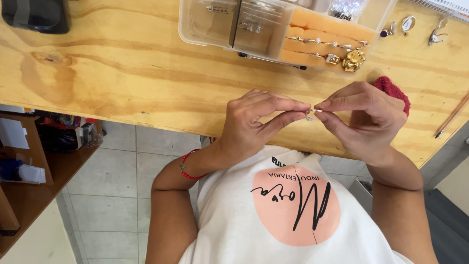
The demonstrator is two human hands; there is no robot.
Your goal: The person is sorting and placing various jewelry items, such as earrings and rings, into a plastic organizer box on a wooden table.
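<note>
Both my hands meet over the near edge of a wooden table (122, 63). My left hand (256, 124) pinches a tiny clear-stoned piece of jewellery (310, 116) between thumb and forefinger. My right hand (364, 117) pinches the same small piece from the other side, fingertips touching it. A red cloth (391, 90) sits tucked behind my right hand; how it is held is hidden. A red bracelet (185, 168) circles my left wrist.
A clear plastic box (229, 27) stands at the table's far side with an orange foam pad (317, 29) holding several rings and a gold piece. Loose rings (408, 23) lie at the far right, a pencil (452, 117) at the right edge, a dark object (36, 14) at the far left.
</note>
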